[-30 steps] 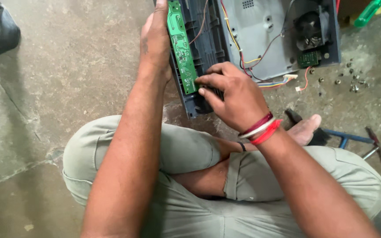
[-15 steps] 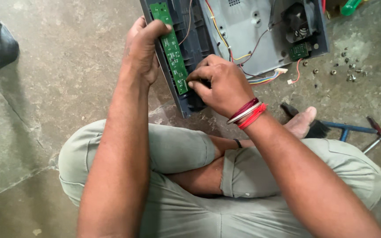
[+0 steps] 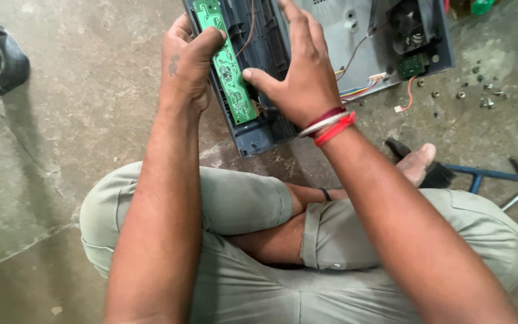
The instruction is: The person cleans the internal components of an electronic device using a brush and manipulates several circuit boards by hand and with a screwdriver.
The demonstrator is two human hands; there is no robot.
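Now your left hand (image 3: 188,63) pinches the long green circuit board (image 3: 226,63) at twelve o'clock; your right hand (image 3: 298,75) lies spread on the dark plastic case (image 3: 265,129). Next, I think, lift gently.

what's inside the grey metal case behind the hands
Inside the grey metal case: coloured wires, a black block and a small green board. The right hand covers its left part.
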